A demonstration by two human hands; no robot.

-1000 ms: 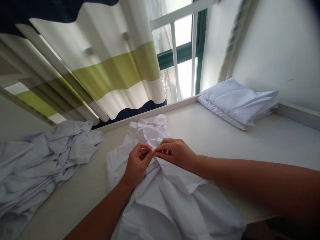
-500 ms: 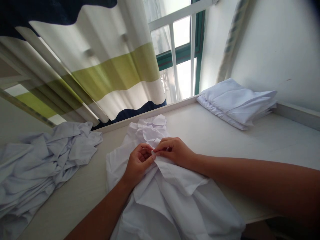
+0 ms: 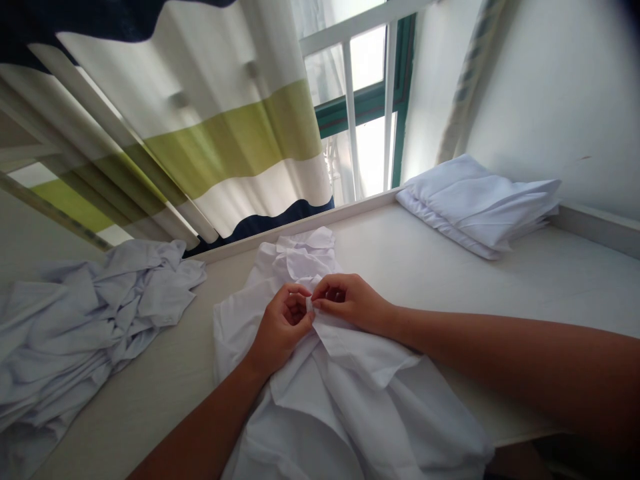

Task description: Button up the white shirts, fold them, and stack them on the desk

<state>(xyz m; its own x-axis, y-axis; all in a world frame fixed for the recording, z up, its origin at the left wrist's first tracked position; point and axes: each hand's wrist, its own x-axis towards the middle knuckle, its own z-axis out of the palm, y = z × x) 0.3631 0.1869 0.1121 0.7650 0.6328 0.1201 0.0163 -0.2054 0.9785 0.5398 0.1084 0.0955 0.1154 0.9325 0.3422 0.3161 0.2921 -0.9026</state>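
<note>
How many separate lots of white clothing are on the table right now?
3: the white shirt under both hands at centre, a crumpled heap at left, a folded stack at far right. How many garments each pile holds is hidden.

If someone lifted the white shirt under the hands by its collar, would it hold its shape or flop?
Probably flop: the white shirt lies in soft creases and drapes over the table edge. It looks thin, so likely light. Both hands, left hand and right hand, pinch small folds near the collar, suggesting the cloth gives easily.
</note>
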